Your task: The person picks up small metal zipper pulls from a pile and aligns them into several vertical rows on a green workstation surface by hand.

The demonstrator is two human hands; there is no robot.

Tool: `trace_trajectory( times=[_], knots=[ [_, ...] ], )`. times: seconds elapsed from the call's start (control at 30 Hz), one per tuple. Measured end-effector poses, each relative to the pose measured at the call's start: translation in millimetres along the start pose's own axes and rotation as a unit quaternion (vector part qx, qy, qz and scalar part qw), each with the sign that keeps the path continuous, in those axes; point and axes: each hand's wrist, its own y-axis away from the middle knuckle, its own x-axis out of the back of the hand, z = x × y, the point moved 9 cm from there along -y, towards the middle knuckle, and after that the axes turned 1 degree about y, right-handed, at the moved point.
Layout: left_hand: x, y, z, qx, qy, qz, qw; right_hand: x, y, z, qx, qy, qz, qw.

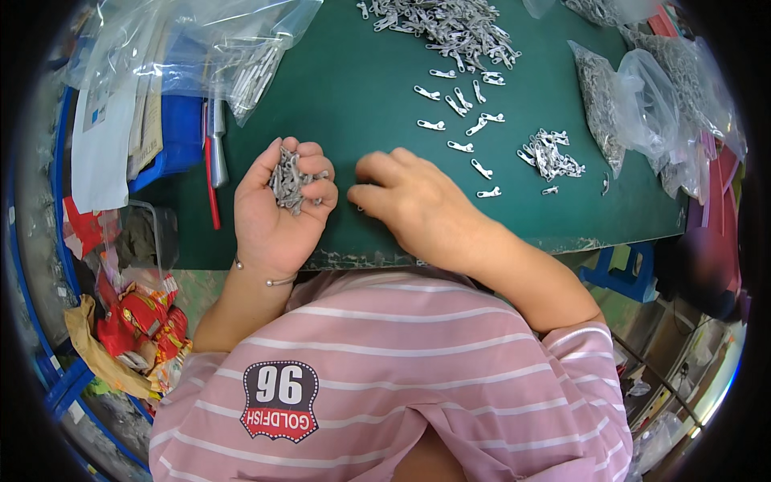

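Head view: the left hand (277, 205) rests palm up at the near edge of the green mat (337, 104), its fingers curled around a bunch of grey metal zipper pulls (291, 181). The right hand (409, 205) lies palm down on the mat just right of the left hand, fingertips bent toward the surface; whether they pinch anything cannot be told. Loose zipper pulls (462, 120) lie scattered farther up the mat, a large heap (450, 28) at its far edge, a small pile (550, 154) toward its right. Clear plastic bags (642, 104) sit at the mat's right edge.
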Motion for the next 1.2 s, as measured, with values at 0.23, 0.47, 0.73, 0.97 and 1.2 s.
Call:
trace_trajectory(
  times=[0.23, 0.47, 0.73, 0.97, 1.2],
  knots=[
    [8, -2, -17, 0.031, -0.121, 0.053, 0.991, 29, 12, 12, -0.029, 0.016, 0.131, 0.991],
    [4, -14, -65, 0.103, -0.156, 0.115, 0.976, 68, 17, -25, 0.057, -0.069, 0.272, 0.958],
    [-73, -59, -54, 0.081, -0.144, -0.001, 0.986, 109, 83, 6, -0.046, -0.004, 0.354, 0.934],
    [-238, -160, -18, -0.049, -0.195, -0.156, 0.967, 102, 117, 14, -0.031, 0.047, 0.386, 0.921],
    [-292, -285, 72, -0.125, -0.599, -0.056, 0.789, 106, 125, 18, -0.038, 0.031, 0.403, 0.914]
  ],
)
